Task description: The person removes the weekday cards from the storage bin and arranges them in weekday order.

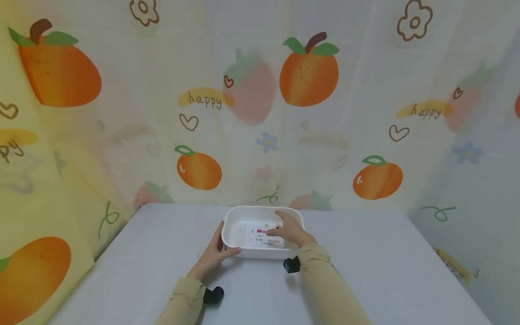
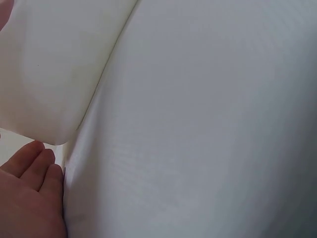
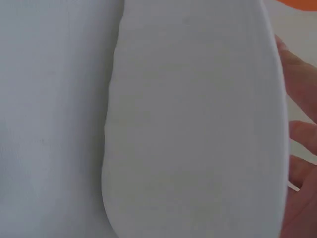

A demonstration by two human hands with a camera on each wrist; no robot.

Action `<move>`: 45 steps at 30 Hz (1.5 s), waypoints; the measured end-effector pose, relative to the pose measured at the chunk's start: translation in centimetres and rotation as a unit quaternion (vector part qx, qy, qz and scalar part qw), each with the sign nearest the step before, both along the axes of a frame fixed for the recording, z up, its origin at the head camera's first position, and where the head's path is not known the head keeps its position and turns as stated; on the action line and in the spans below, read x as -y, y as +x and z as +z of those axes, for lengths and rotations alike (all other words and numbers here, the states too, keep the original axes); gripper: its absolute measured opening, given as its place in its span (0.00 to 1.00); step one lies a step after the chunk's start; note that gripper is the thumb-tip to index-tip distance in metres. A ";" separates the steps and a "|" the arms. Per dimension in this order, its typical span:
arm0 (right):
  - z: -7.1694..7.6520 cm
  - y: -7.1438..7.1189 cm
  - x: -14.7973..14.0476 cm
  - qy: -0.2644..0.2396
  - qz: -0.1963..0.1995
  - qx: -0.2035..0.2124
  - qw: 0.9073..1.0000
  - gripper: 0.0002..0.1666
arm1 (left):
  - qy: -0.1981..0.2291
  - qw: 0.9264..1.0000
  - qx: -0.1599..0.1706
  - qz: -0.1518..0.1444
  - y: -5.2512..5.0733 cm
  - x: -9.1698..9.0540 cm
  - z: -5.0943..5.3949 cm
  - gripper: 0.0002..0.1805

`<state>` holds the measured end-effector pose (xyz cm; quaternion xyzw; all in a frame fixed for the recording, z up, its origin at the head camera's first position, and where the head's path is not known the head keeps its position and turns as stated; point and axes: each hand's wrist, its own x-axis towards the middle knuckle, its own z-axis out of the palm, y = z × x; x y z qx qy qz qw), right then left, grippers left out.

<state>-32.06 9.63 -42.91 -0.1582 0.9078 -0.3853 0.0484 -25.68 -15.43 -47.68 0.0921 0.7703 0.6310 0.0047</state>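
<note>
And there's the white plastic tray (image 1: 264, 254), 6 o'clock in the head view! Left hand (image 1: 214, 255) grips its 8 o'clock corner, thumb over the rim; right hand (image 1: 293, 232) dips in from 4 o'clock, thumb and fingers apart over the Monday card (image 1: 263, 241). I'd keep that corner steady, fingertips light. Contact? Can't tell; that thumb hides some lettering.
</note>
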 end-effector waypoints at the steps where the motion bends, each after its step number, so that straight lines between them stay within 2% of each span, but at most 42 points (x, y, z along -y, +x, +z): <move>1: -0.2 0.0 0.1 0.002 -0.004 0.013 1.000 0.48 | 0.002 1.000 0.002 -0.001 0.2 -0.1 0.2 0.58; 3: -0.7 -0.1 0.2 0.009 -0.011 0.031 0.999 0.48 | 0.004 1.000 0.004 -0.001 0.6 -0.3 0.5 0.58; 5: -1.1 -0.2 0.2 0.014 -0.019 0.038 0.999 0.48 | -0.012 1.000 -0.008 -0.001 0.3 -0.4 -0.1 0.57; 10: -1.5 -0.4 -0.1 0.031 -0.027 0.047 0.998 0.49 | -0.021 0.999 -0.025 0.008 -1.0 -0.5 -1.7 0.58; 15: -1.6 -0.4 -0.5 0.038 -0.036 0.056 0.997 0.51 | -0.015 1.000 -0.018 0.018 -1.3 -0.6 -2.6 0.57; 20: -1.9 -0.5 -0.6 0.040 -0.059 0.078 0.994 0.52 | -0.020 0.999 -0.018 0.028 -1.1 -0.7 -3.2 0.57; 25: -2.1 -0.7 -0.4 0.067 -0.067 0.065 0.993 0.51 | -0.019 0.999 -0.018 0.029 -1.2 -0.6 -3.3 0.57; 33: -4.0 -1.7 0.5 0.082 -0.101 0.062 0.990 0.54 | -0.034 0.999 -0.016 0.032 -0.5 0.2 -2.9 0.58; 39: -3.7 -2.1 0.6 0.099 -0.102 0.053 0.988 0.54 | -0.027 0.999 -0.027 0.028 -0.6 0.2 -2.3 0.56; 45: -2.8 -1.9 0.8 0.100 -0.115 0.049 0.987 0.47 | -0.031 0.999 -0.020 0.030 -0.8 0.2 -2.1 0.57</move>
